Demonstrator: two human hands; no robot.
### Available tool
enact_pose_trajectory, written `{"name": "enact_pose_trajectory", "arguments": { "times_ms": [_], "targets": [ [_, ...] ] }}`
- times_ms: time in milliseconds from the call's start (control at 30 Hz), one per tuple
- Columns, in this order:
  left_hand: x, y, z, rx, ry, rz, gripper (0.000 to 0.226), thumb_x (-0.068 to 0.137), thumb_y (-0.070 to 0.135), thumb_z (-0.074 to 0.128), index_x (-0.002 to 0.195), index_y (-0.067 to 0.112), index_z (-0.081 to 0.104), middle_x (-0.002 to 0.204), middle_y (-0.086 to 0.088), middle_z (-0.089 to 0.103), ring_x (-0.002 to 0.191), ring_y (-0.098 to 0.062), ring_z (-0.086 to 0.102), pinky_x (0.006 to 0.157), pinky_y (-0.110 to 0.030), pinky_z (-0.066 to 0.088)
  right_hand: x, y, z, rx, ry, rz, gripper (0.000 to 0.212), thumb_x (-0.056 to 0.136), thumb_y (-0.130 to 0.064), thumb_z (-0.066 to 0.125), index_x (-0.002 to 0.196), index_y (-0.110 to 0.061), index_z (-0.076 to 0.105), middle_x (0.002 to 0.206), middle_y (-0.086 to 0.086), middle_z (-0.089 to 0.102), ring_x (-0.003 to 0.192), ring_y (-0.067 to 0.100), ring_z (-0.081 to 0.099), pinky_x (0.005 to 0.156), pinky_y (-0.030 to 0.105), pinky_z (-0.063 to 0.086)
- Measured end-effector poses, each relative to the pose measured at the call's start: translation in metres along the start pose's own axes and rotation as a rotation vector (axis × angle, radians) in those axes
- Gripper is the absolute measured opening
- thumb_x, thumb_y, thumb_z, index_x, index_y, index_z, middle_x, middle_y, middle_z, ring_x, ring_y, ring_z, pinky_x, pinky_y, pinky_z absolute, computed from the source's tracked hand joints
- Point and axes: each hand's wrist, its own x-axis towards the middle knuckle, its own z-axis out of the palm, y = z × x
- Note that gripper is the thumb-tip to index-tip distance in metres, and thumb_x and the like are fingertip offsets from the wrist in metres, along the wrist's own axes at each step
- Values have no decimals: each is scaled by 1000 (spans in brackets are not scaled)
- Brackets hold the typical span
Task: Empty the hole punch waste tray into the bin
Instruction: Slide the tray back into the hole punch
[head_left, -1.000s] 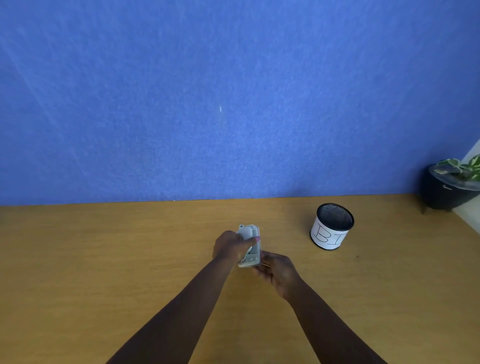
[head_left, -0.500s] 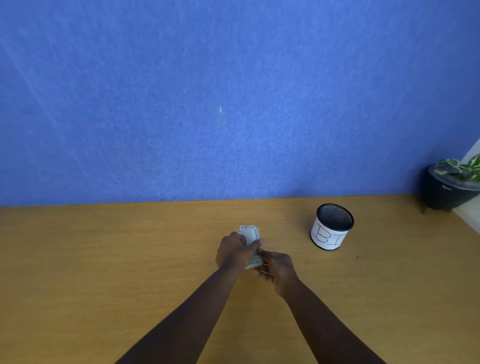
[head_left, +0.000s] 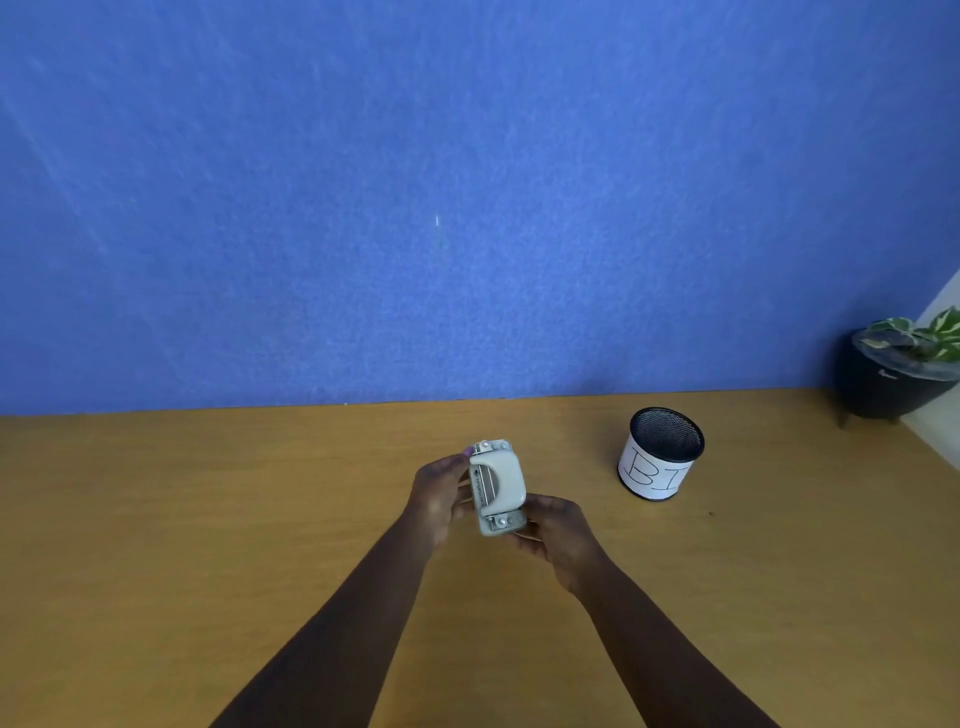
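A small grey hole punch (head_left: 497, 487) is held above the wooden desk, its lever top turned toward me. My left hand (head_left: 440, 493) grips its left side, fingertips reaching the far end. My right hand (head_left: 562, 535) holds the near right end from below. The waste tray on its underside is hidden. The bin (head_left: 661, 453), a black mesh cup with a white paper label, stands upright on the desk to the right of the punch, apart from both hands.
The wooden desk (head_left: 208, 519) runs up to a blue fabric partition (head_left: 415, 208). A dark pot with a leafy plant (head_left: 898, 371) sits at the far right corner, beside a white wall edge.
The hole punch has been turned in my hands so its lever top faces me; my left hand slid from over it to its left side. The bin has not moved.
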Motion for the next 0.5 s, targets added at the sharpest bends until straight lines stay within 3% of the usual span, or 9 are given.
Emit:
{"name": "enact_pose_trajectory", "arguments": {
  "times_ms": [133, 267, 367, 500],
  "targets": [
    [1, -5, 0, -20, 58, 56, 17, 91, 17, 59, 75, 13, 64, 72, -6, 66, 56, -18, 64, 44, -22, 54, -2, 3, -1, 12, -20, 24, 30, 94, -9, 49, 116, 9, 59, 84, 10, 64, 68, 14, 61, 52, 17, 53],
    [2, -10, 1, 8, 79, 101, 18, 92, 15, 58, 76, 11, 65, 59, -1, 66, 40, -8, 62, 42, -20, 51, -3, 3, -2, -5, -34, 36, 30, 93, -9, 50, 117, 7, 60, 93, 14, 65, 70, 15, 61, 57, 19, 53],
    [2, -9, 3, 22, 91, 130, 10, 91, 12, 58, 89, 6, 67, 51, 4, 67, 39, -6, 61, 42, -20, 51, -4, 3, -3, -4, -46, 38, 29, 93, -8, 50, 116, 7, 60, 85, 10, 65, 69, 14, 62, 54, 16, 54],
    [1, -7, 5, 46, 122, 157, 23, 90, 10, 60, 107, -5, 67, 62, -3, 65, 46, -10, 59, 46, -20, 49, -3, 2, -4, -20, -47, 26, 29, 93, -9, 51, 114, 7, 61, 79, 7, 66, 65, 12, 62, 50, 14, 54]
  ]
}}
